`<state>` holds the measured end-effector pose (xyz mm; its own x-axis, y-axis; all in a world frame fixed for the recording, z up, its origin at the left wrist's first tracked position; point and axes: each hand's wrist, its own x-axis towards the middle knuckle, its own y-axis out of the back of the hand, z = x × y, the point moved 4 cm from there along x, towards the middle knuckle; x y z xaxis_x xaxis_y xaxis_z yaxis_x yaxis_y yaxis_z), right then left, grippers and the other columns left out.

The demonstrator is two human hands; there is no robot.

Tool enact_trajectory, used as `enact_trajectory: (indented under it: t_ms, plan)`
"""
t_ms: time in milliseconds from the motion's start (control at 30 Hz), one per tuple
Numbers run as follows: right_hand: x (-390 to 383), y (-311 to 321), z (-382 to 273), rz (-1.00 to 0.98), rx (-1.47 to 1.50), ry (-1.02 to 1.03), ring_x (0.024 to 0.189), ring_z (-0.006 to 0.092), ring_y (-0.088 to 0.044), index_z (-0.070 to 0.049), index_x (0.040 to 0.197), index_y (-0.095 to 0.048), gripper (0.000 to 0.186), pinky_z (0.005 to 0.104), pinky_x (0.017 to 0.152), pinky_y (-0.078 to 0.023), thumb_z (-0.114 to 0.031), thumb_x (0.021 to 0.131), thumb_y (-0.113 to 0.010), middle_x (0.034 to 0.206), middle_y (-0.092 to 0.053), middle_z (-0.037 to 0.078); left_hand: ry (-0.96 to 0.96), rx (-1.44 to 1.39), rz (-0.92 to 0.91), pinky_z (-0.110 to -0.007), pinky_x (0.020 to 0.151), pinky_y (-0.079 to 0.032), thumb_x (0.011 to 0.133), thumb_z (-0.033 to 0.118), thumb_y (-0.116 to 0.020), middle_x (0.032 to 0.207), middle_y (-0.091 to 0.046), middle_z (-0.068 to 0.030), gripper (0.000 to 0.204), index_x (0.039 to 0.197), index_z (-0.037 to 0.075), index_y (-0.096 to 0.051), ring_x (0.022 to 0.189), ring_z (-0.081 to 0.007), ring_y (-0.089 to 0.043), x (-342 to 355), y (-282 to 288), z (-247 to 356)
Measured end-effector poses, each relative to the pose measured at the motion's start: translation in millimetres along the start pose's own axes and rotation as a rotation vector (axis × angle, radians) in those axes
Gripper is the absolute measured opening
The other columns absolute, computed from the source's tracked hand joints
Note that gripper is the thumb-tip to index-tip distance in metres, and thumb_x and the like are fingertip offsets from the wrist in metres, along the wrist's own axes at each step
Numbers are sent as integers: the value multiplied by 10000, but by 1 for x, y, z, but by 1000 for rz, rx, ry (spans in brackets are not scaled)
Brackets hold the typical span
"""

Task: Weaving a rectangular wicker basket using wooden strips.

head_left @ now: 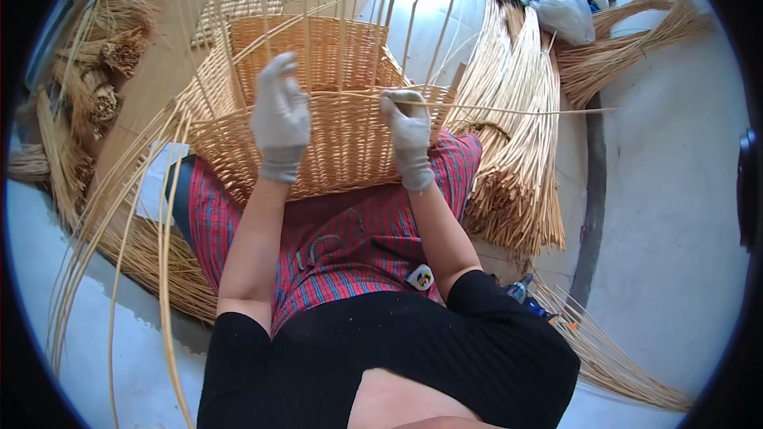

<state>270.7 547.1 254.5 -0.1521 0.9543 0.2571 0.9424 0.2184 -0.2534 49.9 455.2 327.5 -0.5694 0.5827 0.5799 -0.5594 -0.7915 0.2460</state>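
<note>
A half-woven wicker basket [342,139] rests across my lap, with upright stakes standing from its rim. My left hand [282,111], in a pale work glove, is raised in front of the basket's near wall at the left, fingers pointing up and apart, with nothing visible in them. At the right end of the near rim, my right hand [409,127], gloved too, is closed round a thin wicker rod [517,112]. That rod stretches out to the right past the basket. Part of the rod is hidden inside the fist.
Long loose rods [164,286] trail from the basket's left side toward the floor. Bundles of wicker [517,151] lie at the right, more bundles [103,103] at the far left. Woven panels [254,4] lie beyond the basket. A blue-handled tool [520,290] is beside my right elbow.
</note>
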Motion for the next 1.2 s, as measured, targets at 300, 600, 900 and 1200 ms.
enact_trajectory:
  t_ms: [300,600,900,1200]
  plan:
    - [37,-70,-89,-170,-873,601,997,326,-699,-75,1107,-674,200,412,915,-562,-79,919,-743,971,-723,127,603,-58,-555,-364,623,-576,1013,248,-725,771,-717,-101,197,1003,59,-669,544,-177,-691,-20,-73,-16]
    - [51,-138,-34,-261,-140,121,862,85,-648,-29,1008,-733,162,270,753,-542,-89,1069,-595,942,-765,52,-64,422,-518,-498,883,-579,936,299,-676,952,-751,-190,267,1061,66,-711,986,-393,-722,-32,-90,-67]
    - [37,-116,-58,-255,456,118,763,83,-589,-44,1172,-682,190,210,689,-493,-28,1068,-523,978,-701,19,149,391,-544,-552,847,-563,1009,350,-630,1010,-752,-231,327,1193,82,-666,976,-438,-723,-29,-81,-55]
    - [-127,54,-16,278,219,-485,755,57,-510,-17,1267,-617,388,227,661,-444,-371,1129,-537,867,-548,-38,539,227,-372,-393,595,-535,1026,532,-658,689,-670,-80,469,892,85,-606,594,-242,-706,-18,-82,-4]
